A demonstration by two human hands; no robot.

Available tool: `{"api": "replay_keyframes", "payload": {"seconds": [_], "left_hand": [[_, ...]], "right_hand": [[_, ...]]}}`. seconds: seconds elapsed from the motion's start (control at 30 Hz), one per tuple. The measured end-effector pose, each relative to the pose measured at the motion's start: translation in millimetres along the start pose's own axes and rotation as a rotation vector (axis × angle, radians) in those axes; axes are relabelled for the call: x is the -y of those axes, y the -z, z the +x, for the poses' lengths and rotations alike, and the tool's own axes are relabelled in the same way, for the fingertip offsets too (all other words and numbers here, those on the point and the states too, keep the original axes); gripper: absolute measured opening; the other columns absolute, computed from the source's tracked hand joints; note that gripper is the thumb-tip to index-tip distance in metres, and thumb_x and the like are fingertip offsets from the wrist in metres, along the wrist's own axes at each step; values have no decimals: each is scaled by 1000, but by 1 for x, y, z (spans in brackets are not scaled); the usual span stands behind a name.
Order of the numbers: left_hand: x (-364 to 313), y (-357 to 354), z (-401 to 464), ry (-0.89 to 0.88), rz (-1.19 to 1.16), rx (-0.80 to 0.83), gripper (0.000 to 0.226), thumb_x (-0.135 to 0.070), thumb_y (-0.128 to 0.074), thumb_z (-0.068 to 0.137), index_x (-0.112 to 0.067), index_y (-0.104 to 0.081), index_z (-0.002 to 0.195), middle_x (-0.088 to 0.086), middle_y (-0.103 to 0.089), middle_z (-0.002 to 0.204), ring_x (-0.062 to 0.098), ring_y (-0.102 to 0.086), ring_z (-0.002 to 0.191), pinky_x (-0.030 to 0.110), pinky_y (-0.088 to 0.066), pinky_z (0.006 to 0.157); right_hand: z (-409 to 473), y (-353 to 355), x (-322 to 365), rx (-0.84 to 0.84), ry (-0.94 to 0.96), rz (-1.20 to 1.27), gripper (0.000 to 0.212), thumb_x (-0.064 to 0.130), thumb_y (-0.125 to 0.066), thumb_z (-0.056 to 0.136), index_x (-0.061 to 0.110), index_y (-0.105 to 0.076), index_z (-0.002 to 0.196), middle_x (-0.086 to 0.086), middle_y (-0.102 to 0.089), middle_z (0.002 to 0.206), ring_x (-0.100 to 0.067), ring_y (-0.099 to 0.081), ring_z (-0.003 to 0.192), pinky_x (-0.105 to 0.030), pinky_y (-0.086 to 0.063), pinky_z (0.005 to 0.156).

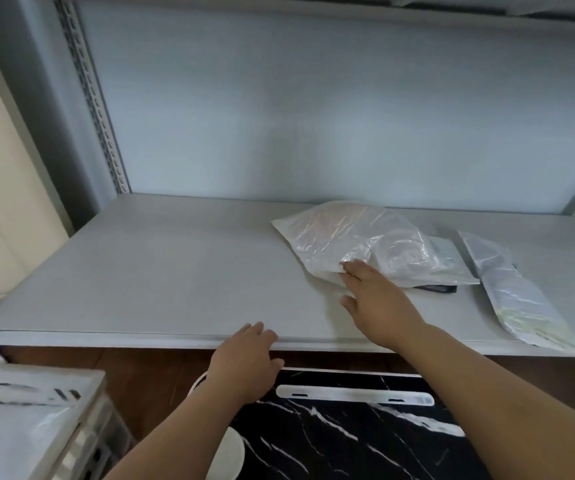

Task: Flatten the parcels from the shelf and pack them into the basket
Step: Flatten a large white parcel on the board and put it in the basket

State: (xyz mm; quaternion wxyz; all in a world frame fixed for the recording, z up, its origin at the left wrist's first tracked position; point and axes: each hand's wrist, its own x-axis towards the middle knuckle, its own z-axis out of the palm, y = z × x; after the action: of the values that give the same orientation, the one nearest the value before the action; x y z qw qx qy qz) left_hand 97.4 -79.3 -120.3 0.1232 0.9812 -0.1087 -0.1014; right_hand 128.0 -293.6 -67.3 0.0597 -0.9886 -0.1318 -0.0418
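Grey metal shelving fills the view, and its wide shelf (pixel 140 271) carries the parcels toward the right end. The large parcel (pixel 359 237), a crinkled translucent bag, lies flat near the rear edge, its long axis running from the rear left toward the front right. The right hand (pixel 376 299) reaches over the front edge; its fingers (pixel 352 268) are extended and loosely spread, their tips touching the parcel's near corner, thumb apart on the shelf side. A second, narrow parcel (pixel 514 299) lies at the right end, overhanging the front edge. The left hand (pixel 248 362) rests at the front edge, fingers relaxed, holding nothing. A basket (pixel 81 441) stands at lower left.
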Motion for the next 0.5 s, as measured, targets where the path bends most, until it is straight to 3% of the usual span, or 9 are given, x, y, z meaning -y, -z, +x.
{"api": "replay_keyframes", "payload": {"seconds": [0.1,0.2,0.27,0.33,0.43,0.5], "left_hand": [[4,8,-5,63,-159,-6,64,-42,-46,98,-22,-19,153,0,-17,160,16,-18,146,31,-20,117],[6,21,-25,165,-336,-133,83,-42,-56,93,-20,-5,155,2,-11,161,18,-17,147,33,-20,117],[8,34,-43,232,-474,-246,97,-45,-65,87,-17,-1,154,4,-10,162,20,-15,147,34,-19,117],[13,49,-64,299,-641,-331,114,-48,-75,77,-14,2,154,7,-12,161,23,-16,147,37,-20,117],[20,64,-96,400,-891,-348,133,-53,-83,62,-18,8,153,10,-11,161,28,-17,146,41,-20,117],[23,68,-115,443,-1038,-388,137,-51,-84,59,-21,10,153,9,-10,161,29,-16,146,43,-19,117]], "right_hand": [[-2,28,18,-96,68,82,51,30,-43,102,13,-33,149,4,-21,159,-15,-16,147,-29,-20,116],[-17,66,38,-209,99,101,45,33,-43,102,21,-42,145,6,-32,154,-14,-31,140,-43,-20,117],[-32,92,51,-414,134,221,35,28,-51,100,19,-59,133,-1,-51,140,-19,-48,126,-43,-28,112],[-48,117,61,-619,121,380,26,26,-56,98,18,-71,117,-1,-63,122,-17,-57,114,-28,-38,99],[-71,147,69,-667,32,634,21,27,-56,97,24,-77,93,12,-62,100,6,-51,92,-4,-34,78],[-86,164,73,-735,-18,734,28,28,-57,96,28,-68,70,10,-63,84,-2,-54,78,-5,-36,68]]}}
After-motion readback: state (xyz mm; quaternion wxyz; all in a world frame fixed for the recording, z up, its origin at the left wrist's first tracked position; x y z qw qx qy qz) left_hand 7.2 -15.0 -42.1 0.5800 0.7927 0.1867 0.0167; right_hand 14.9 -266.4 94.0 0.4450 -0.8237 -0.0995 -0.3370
